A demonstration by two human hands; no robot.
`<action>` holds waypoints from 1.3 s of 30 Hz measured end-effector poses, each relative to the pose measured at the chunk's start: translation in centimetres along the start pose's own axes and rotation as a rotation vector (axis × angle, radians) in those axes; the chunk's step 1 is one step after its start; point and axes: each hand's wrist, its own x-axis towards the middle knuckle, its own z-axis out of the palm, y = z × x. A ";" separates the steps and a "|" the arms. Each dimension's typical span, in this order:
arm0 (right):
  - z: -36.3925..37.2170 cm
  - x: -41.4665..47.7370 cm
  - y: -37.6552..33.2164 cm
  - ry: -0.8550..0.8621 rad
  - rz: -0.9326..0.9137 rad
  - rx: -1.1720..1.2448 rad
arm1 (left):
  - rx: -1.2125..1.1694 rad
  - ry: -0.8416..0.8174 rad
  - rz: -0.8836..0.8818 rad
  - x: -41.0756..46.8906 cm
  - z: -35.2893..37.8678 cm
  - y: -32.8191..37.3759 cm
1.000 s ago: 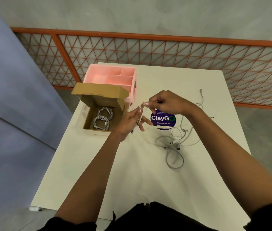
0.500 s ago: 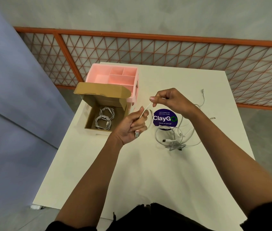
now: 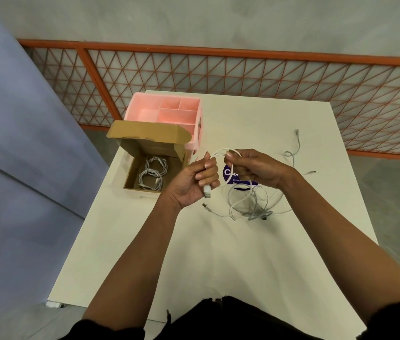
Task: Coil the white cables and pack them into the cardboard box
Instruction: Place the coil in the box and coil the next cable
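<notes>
Both hands hold one white cable above the table. My left hand is closed around its plug end, with the USB connector sticking out below the fist. My right hand pinches the same cable a short way along, so a small arc bridges the two hands. The rest of it hangs down into a loose tangle of white cables on the table. The open cardboard box stands to the left, flap raised, with two coiled cables inside.
A pink compartment organiser stands behind the box. A purple round sticker lies under my right hand. Another loose cable trails toward the table's right edge. An orange lattice railing runs behind the white table.
My right hand has dropped and come closer to the left, bending the cable into a loop. The left hand now grips the plug end in a fist. The tangle has shifted.
</notes>
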 end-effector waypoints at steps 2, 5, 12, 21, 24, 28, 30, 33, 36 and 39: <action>0.0 0.0 0.1 -0.008 0.021 0.054 | -0.010 0.012 -0.011 -0.1 0.2 -0.1; 0.4 0.2 0.2 -0.015 0.055 0.150 | -0.024 0.001 -0.021 0.1 0.5 -0.1; 0.6 0.6 0.1 0.074 0.044 0.113 | -0.085 -0.080 0.014 0.3 0.5 -0.4; -0.8 -0.3 -1.2 0.326 -0.134 -0.252 | -0.129 -0.037 0.095 -0.3 -0.4 -0.1; -0.7 -0.3 0.0 0.335 -0.128 -0.299 | -0.118 0.005 0.120 -0.2 -0.1 0.1; -0.5 0.1 2.2 0.187 0.067 -0.435 | -0.009 0.046 0.155 -0.1 -0.2 0.3; 0.0 0.0 2.6 0.088 0.224 -0.473 | 0.074 0.088 0.181 -0.1 -0.4 0.3; 0.8 -0.3 2.8 -0.069 0.350 -0.581 | 0.226 0.174 0.209 0.2 -0.3 0.4; 1.3 -0.4 1.9 -0.186 0.378 -0.674 | 0.282 0.231 0.231 0.8 -0.1 0.1; 1.8 -0.3 0.8 -0.291 0.379 -0.708 | 0.268 0.275 0.268 1.3 -0.3 -0.4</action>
